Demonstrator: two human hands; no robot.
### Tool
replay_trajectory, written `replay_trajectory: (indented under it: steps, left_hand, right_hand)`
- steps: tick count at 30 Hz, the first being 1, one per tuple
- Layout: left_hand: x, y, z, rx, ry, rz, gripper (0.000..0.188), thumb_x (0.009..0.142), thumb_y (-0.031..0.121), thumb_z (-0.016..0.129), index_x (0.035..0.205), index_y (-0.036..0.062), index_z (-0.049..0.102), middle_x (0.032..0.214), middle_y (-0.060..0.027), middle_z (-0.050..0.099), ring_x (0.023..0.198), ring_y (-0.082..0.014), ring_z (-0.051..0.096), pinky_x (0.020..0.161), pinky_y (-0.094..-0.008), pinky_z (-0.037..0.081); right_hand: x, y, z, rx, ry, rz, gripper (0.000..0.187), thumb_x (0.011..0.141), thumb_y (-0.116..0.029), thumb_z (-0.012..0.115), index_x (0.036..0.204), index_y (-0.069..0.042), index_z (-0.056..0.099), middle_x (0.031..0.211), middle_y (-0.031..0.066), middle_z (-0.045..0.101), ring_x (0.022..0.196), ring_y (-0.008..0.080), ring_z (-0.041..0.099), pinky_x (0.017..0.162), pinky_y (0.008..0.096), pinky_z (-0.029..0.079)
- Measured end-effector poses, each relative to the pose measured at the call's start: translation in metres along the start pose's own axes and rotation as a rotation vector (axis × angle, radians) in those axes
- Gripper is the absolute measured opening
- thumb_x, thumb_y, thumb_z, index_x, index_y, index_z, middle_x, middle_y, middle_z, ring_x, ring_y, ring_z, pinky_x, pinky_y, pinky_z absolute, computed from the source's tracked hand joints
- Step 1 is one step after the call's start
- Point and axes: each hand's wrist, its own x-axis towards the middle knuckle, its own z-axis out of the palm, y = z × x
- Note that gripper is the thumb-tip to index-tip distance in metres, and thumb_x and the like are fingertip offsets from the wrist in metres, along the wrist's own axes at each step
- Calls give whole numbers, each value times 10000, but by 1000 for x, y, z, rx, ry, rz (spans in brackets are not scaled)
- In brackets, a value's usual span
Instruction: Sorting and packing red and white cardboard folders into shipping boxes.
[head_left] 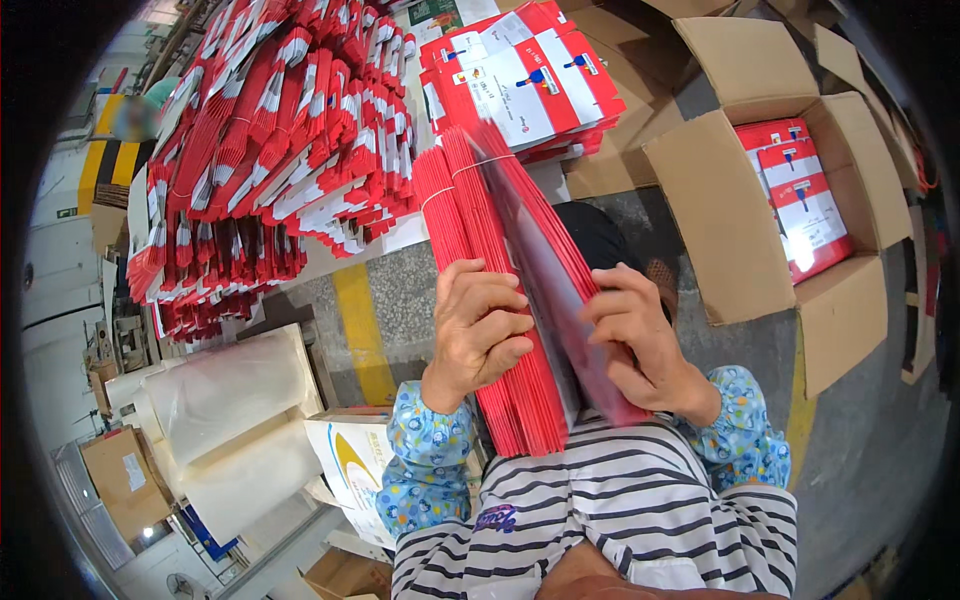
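Observation:
A thick bundle of flat red cartons, with a thin pale band around its upper part, stands on edge in front of my chest. My left hand is closed around its left side, fingers curled over the edges. To the right, a second batch of red cartons leans away, leaving a V-shaped gap that shows a greyish flat face. My right hand grips the outer side of this batch, its fingers slightly blurred. Both batches meet near my striped shirt.
A large heap of red-and-white folded cartons fills the upper left. A stack of printed flat cartons lies at the top centre. On the right stands an open cardboard box with red-and-white packs inside. Film-covered sheets sit lower left.

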Motion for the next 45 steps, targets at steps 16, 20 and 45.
replay_trajectory:
  steps: [16,20,45]
  left_hand:
    - [6,6,0,75,-64,6,374,827,493,642,918,142,732,930,-14,605,976,-236,598,961,-489,377]
    - [4,4,0,61,-47,-18,342,826,461,662,886,129,721,908,-21,608,960,-241,602,949,-489,382]
    - [1,-2,3,-44,61,13,381,841,456,646,820,80,702,916,-59,645,987,-269,641,920,-481,407]
  right_hand:
    - [15,-7,2,-285,-236,-88,265,657,-66,697,909,-133,650,932,20,608,1152,310,497,1077,548,257]
    - [9,0,-2,-275,-269,-74,283,642,-63,693,915,-127,656,1021,59,585,1191,338,458,1059,554,292]
    - [21,12,-1,-106,-310,-264,283,742,-245,747,960,-77,681,1032,99,550,1211,375,460,1078,590,297]
